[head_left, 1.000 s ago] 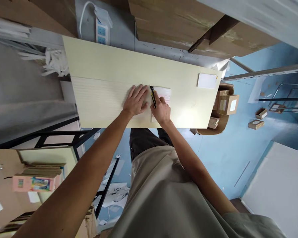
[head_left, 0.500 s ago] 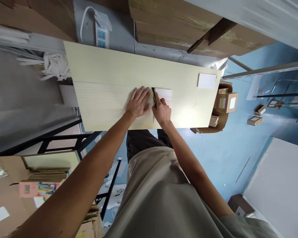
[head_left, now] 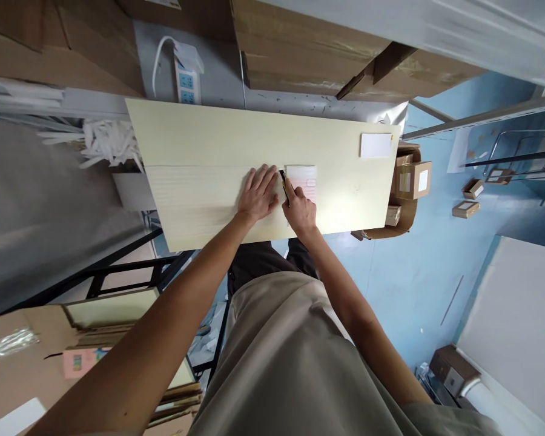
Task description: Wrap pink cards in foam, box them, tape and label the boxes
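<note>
The person's right hand [head_left: 301, 211] is curled closed around a slim black tool [head_left: 283, 177] (apparently a cutter), just left of a pink-printed paper [head_left: 306, 176]. The left hand [head_left: 257, 194] lies flat, fingers slightly spread, on a faintly lined pale sheet [head_left: 191, 197] upon a cream tabletop [head_left: 345, 188]. Beyond stand cardboard boxes [head_left: 304, 51].

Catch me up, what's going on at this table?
A person stands at a pale table. Their right hand grips a slim black-and-yellow tool, its tip pointing away from the body, by the left edge of a pink-and-white sheet. Their left hand lies flat just left of the tool, at the right end of some pale, lined material. A white card lies near the table's right end. Whether the tool's tip touches anything is too small to tell.
</note>
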Tool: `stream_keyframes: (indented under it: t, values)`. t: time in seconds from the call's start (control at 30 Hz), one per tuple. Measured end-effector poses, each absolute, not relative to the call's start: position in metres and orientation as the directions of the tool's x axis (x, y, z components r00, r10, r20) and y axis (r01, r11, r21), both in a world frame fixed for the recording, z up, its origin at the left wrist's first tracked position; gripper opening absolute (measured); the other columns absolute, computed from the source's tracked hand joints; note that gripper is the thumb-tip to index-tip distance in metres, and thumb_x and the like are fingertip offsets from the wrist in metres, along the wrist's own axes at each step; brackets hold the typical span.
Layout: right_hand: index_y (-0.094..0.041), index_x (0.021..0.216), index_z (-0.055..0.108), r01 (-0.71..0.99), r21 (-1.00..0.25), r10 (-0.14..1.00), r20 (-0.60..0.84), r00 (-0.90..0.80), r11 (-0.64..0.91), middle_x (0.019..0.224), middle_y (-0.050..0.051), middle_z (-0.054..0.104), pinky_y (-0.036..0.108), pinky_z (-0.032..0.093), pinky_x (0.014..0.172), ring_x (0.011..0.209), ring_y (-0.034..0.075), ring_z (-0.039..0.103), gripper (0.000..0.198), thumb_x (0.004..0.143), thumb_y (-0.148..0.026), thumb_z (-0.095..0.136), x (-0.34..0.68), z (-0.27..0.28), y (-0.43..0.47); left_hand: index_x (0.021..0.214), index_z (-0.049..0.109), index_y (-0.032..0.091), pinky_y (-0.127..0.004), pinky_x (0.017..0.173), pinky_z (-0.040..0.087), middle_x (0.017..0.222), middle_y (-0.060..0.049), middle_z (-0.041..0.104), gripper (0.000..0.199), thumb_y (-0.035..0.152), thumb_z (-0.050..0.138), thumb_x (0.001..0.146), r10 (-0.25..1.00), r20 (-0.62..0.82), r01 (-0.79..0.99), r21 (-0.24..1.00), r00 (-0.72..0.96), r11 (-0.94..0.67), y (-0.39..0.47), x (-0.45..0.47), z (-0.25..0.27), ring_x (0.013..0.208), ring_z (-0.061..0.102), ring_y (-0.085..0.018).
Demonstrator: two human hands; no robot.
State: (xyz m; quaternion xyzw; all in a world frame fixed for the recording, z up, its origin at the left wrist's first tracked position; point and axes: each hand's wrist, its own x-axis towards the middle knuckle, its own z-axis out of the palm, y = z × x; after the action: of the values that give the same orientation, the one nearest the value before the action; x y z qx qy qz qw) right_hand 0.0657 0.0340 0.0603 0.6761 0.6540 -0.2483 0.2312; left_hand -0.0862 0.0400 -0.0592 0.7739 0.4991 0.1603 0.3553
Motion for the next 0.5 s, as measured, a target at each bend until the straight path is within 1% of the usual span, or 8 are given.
stream_keyframes:
  t: [0.2,0.37,0.5]
  values:
    - [-0.031,0.185,0.026,0.998,-0.005,0.753,-0.657,0.041,-0.059,0.145,0.018,0.07,0.034,0.064,0.086,0.099,0.023,0.08,0.076,0.112,-0.015,0.041,0.062,0.069,0.012,0.18,0.037,0.014,-0.063,0.149,0.003,0.188,-0.012,0.033,0.076,0.038,0.045,0.108,0.885,-0.108,0.639,0.731,0.453,-0.238,0.04,-0.087,-0.061,0.179,0.019,-0.034]
    - [-0.033,0.186,0.018,0.999,0.03,0.705,-0.709,0.037,-0.022,0.147,0.019,0.068,0.035,0.066,0.09,0.104,0.024,0.082,0.079,0.113,-0.016,0.042,0.061,0.08,-0.019,0.18,0.038,0.016,-0.064,0.148,0.004,0.187,-0.011,0.036,0.075,0.033,0.045,0.107,0.893,-0.102,0.613,0.76,0.439,-0.215,0.04,-0.086,-0.059,0.179,0.021,-0.032]
    - [-0.026,0.184,0.027,0.999,0.034,0.64,-0.768,0.036,-0.015,0.15,0.022,0.067,0.034,0.066,0.09,0.107,0.024,0.083,0.073,0.113,-0.013,0.039,0.059,0.092,-0.047,0.179,0.041,0.015,-0.064,0.148,0.003,0.186,-0.012,0.036,0.074,0.031,0.044,0.106,0.888,-0.122,0.625,0.753,0.443,-0.208,0.04,-0.086,-0.056,0.179,0.021,-0.032]
